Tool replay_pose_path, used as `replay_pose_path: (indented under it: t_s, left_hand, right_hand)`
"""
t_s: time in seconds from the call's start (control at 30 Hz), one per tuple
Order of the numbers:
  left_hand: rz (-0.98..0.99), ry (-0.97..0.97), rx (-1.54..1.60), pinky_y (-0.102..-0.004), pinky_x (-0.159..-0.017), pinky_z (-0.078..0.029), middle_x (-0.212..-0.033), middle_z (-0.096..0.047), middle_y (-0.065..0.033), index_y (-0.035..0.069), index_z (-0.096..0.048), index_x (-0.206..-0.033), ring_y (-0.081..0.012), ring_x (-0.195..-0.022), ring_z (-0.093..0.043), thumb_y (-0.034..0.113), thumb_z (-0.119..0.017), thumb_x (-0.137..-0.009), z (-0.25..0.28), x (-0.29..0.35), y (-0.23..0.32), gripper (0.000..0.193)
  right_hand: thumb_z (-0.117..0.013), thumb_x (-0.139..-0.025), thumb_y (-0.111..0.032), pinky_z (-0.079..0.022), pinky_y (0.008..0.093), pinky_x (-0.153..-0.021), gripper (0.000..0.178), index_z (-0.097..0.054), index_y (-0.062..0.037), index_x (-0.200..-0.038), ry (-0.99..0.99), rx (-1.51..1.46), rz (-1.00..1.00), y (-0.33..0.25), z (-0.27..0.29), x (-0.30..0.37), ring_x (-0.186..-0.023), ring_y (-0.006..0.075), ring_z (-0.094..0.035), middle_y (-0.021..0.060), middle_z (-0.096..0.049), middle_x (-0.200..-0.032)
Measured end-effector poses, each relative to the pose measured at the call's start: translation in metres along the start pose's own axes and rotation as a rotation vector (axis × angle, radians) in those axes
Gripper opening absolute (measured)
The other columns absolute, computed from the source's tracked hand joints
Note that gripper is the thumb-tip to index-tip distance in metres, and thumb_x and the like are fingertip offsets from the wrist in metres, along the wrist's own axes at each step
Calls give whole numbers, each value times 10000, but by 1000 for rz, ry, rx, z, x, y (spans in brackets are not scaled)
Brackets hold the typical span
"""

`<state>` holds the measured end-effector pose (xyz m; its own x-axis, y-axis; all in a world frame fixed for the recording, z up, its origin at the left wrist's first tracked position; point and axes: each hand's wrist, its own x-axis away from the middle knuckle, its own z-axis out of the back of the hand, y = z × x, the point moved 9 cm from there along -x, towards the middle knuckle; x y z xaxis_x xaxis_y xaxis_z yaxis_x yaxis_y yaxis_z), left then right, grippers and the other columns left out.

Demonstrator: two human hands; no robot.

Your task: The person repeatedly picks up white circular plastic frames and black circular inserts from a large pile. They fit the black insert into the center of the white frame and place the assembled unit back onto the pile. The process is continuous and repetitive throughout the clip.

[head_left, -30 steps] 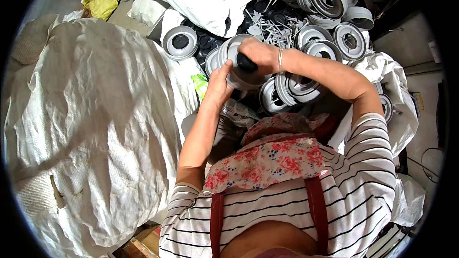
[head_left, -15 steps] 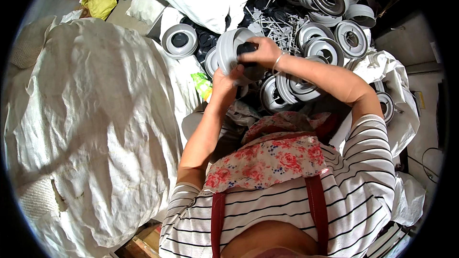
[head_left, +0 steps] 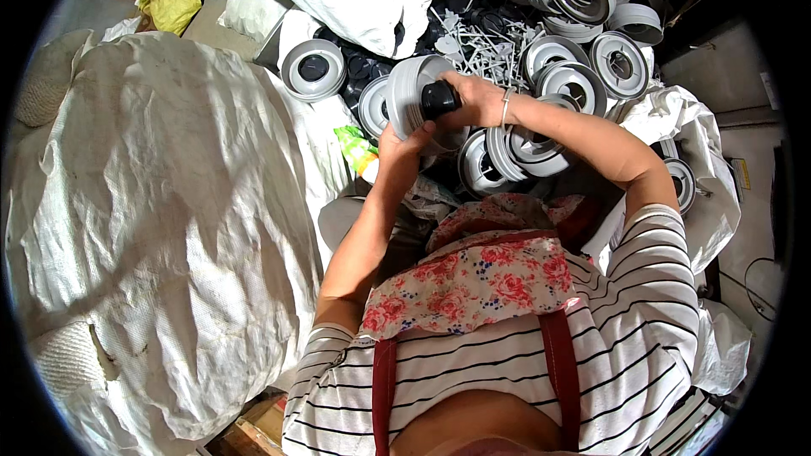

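The relation that matters lies between the grey ribbed ring housing [head_left: 404, 100] and the black cap [head_left: 440, 100]: the cap sits at the housing's right-hand face, close against it, and the housing is tipped so that its round axis runs roughly left to right, toward the cap. Whether the two are joined or merely touching cannot be told from this angle. The left hand [head_left: 404, 150] is nearer the housing, grasping its lower edge from beneath, with the thumb up along the rim just below the cap. The right hand [head_left: 475, 101], with a bracelet [head_left: 505, 107] at its wrist, comes from the housing's right and is curled round the cap's far and right sides; some of its fingertips are hidden. Neither hand is spread or released. Taking the housing as landmark, a second grey ring [head_left: 367, 108] lies just to its left, and a grey ring with a black centre [head_left: 291, 69] rests farther left. Beyond the housing, up and to the right, is a heap of white plastic stems [head_left: 486, 52]; to its lower right lie stacked grey rings [head_left: 500, 154], and well to its left stands a large white woven sack [head_left: 169, 228].
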<state>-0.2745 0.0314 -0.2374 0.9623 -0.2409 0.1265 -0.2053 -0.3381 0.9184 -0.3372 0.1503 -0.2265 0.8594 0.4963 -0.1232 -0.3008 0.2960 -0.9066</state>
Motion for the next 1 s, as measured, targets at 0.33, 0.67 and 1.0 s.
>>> replay_pose_path:
  t_s: [0.33,0.67,1.0]
  left_hand:
    - [-42,77,-226,-240,-713,-464,-904,-621,-20,-25,-577,-1034,-108,-787,-581,89,-641,-802,-6,12,13,266]
    - [-180,287,-766,-334,-1030,-341,-1346,-403,-280,-117,-251,-1368,-283,-1224,-445,218,-798,-702,63,-71,54,925]
    - [28,696,-1260,-472,-804,-466,-1143,-567,-254,-112,-527,-1089,-394,-954,-604,137,-497,-854,182,-233,24,344]
  right_hand:
    - [-566,-812,-603,-537,274,-563,688,-515,4,-1131,-404,-567,-837,45,-49,37,-670,280,-646,197,-638,-880]
    - [-542,-780,-110,-482,435,-856,260,-568,-4,-1016,81,1061,-549,138,173,4,-1038,353,-565,224,-592,-1066]
    - [-505,-855,-135,-452,352,-931,225,-656,-74,-1011,-232,1238,-620,234,207,32,-1135,290,-553,112,-658,-1070]
